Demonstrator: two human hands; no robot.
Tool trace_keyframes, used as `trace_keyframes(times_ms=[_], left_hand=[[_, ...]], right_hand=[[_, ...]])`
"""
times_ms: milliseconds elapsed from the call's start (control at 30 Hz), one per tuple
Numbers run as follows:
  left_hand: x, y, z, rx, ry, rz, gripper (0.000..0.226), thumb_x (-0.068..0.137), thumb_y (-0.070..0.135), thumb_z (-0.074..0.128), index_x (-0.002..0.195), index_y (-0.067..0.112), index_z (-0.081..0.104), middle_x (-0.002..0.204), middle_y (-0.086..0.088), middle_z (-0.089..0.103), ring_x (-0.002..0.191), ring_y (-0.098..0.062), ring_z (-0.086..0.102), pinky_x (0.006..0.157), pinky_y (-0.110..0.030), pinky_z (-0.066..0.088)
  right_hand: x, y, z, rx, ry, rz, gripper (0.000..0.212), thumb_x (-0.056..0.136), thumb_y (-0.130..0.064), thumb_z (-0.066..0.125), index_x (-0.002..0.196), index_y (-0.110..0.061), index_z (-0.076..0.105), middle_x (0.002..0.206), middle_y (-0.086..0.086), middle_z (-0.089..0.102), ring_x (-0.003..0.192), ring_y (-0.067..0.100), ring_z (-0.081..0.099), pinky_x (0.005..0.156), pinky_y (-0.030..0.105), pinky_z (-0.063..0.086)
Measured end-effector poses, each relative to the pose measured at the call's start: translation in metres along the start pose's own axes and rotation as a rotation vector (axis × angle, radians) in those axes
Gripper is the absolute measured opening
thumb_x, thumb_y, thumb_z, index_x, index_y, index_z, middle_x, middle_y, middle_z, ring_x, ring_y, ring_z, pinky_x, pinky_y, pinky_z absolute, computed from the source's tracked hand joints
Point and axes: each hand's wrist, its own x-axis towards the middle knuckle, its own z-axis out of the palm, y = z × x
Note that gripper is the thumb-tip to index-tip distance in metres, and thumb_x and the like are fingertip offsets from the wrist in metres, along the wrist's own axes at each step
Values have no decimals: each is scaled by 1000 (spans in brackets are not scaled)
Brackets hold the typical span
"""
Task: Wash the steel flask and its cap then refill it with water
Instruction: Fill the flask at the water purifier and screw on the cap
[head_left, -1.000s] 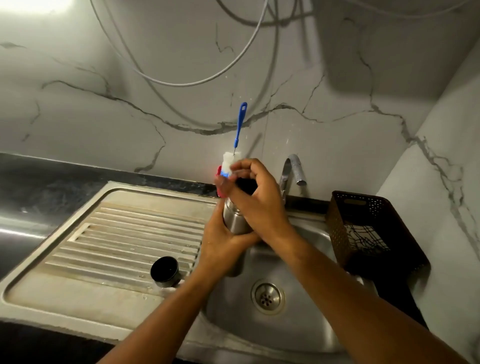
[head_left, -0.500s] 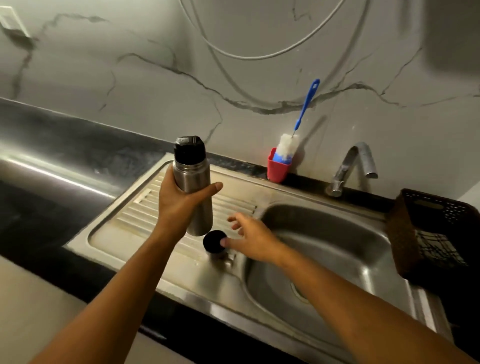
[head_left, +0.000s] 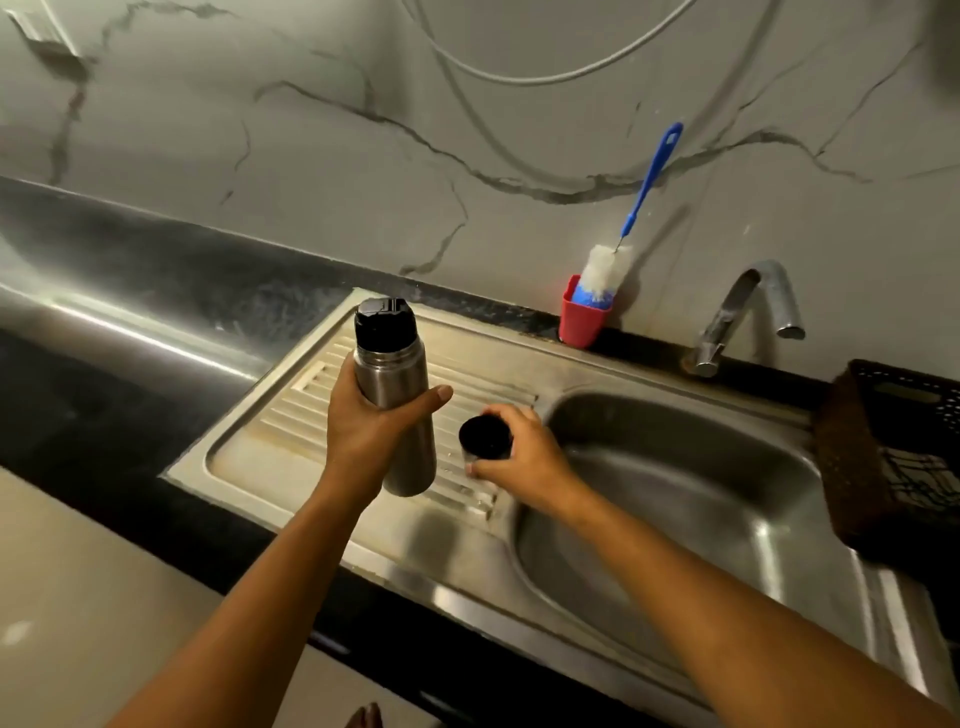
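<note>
The right hand (head_left: 524, 457), open and reaching half a second ago, now grips the cap (head_left: 484, 439) on the draining board (head_left: 291, 457). At its 9 o'clock, the left hand (head_left: 371, 423) still clasps the upright steel flask (head_left: 397, 395).

The left hand (head_left: 363, 431) holds the steel flask (head_left: 397, 400) upright above the ribbed drainboard (head_left: 311, 410), its black stopper fitted, while the right hand (head_left: 524, 457) grips the black cap (head_left: 484, 438) on the drainboard beside the sink (head_left: 675, 467), below the tap (head_left: 748, 312).
</note>
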Motion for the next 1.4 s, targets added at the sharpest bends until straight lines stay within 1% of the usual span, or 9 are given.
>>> trace_keyframes(times_ms=[100, 200, 433, 633, 867, 1100, 1233, 1300, 1400], left_hand=[[-6, 8, 23, -14, -65, 11, 65, 55, 38, 92, 111, 33, 59, 103, 8, 70, 92, -7, 70, 78, -24, 53], [-12, 13, 55, -13, -151, 31, 64, 58, 30, 97, 111, 30, 62, 100, 6, 73, 92, -12, 72, 79, -29, 56], [-33, 18, 150, -25, -389, 140, 67, 62, 26, 100, 119, 26, 64, 105, 7, 75, 95, -11, 73, 76, -25, 59], [-53, 27, 195, 35, -614, 183, 73, 63, 35, 98, 123, 40, 57, 112, 12, 71, 99, 1, 68, 83, -25, 57], [-59, 32, 210, 53, -686, 227, 73, 61, 36, 99, 120, 42, 56, 108, 13, 72, 98, 1, 69, 79, -21, 57], [-62, 30, 208, 76, -681, 237, 74, 64, 38, 97, 118, 51, 49, 112, 19, 68, 102, 10, 64, 79, -15, 54], [-65, 29, 208, 67, -682, 234, 79, 66, 33, 97, 125, 49, 47, 115, 20, 67, 104, 11, 64, 82, -11, 55], [-64, 29, 207, 69, -675, 221, 74, 66, 32, 97, 120, 49, 49, 112, 19, 68, 102, 13, 63, 78, -8, 53], [-60, 27, 203, 80, -657, 205, 72, 66, 32, 97, 117, 49, 50, 110, 18, 67, 101, 14, 63, 73, -7, 52]], right_hand=[[-9, -10, -58, 85, 91, -37, 74, 72, -24, 92, 138, -25, 57, 134, 1, 51, 120, 18, 57, 95, 19, 48], [-31, -25, -124, 162, 154, -81, 81, 69, -26, 94, 138, -31, 52, 134, -2, 57, 120, 18, 59, 97, 31, 53], [-99, -65, -245, 46, 299, -170, 59, 71, -27, 94, 118, -28, 59, 115, -6, 67, 105, 13, 68, 87, 29, 59], [-127, -93, -288, -265, 185, -193, 56, 78, -14, 87, 125, -32, 64, 120, -15, 63, 108, 4, 62, 80, 20, 54], [-126, -95, -285, -468, -57, -128, 60, 78, -8, 83, 130, -31, 64, 123, -12, 64, 113, 8, 63, 97, 34, 57], [-113, -92, -275, -696, 47, -16, 46, 73, -57, 84, 111, -38, 65, 110, -8, 64, 91, 8, 64, 77, 27, 58], [-102, -90, -256, -1059, 169, 111, 71, 74, -96, 39, 80, -28, 59, 113, 4, 60, 72, 14, 61, 68, 33, 55], [-101, -90, -255, -964, 170, 142, 77, 78, -96, 31, 93, -28, 64, 123, 7, 60, 82, 17, 65, 78, 39, 58], [-106, -94, -271, -610, -12, 72, 66, 85, -73, 63, 143, -45, 48, 147, -1, 51, 119, 18, 60, 100, 42, 53]])
